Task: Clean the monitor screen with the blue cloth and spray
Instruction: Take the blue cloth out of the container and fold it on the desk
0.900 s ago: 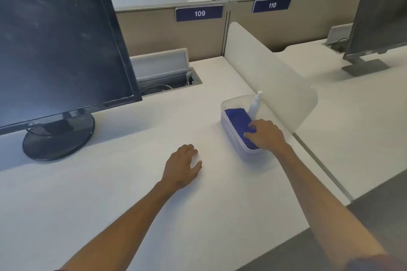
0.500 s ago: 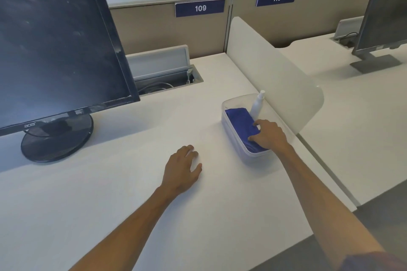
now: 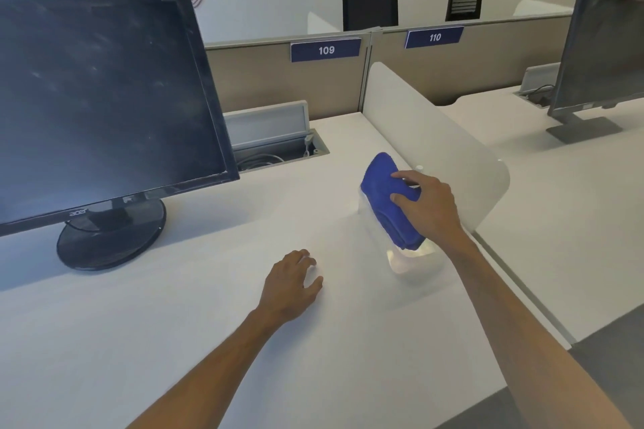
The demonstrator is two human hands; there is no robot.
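Note:
A black monitor (image 3: 101, 97) with a dusty, smeared screen stands on the white desk (image 3: 174, 341) at the left. My right hand (image 3: 427, 205) grips a folded blue cloth (image 3: 386, 195) and holds it raised above a clear plastic container (image 3: 411, 263) on the desk. Only the white tip of the spray bottle (image 3: 419, 168) shows behind my right hand; the rest is hidden. My left hand (image 3: 291, 284) rests flat on the desk, fingers loosely apart, holding nothing.
A frosted divider panel (image 3: 435, 136) stands right behind the container. An open cable tray (image 3: 278, 146) with wires sits behind the monitor. A second monitor (image 3: 599, 56) stands on the neighbouring desk at the right, another person's hand touching its top corner. Beige partitions run along the back.
My right hand has closed on the blue cloth and lifted it up out of the container. The left hand has stayed flat on the desk. The view tilted upward.

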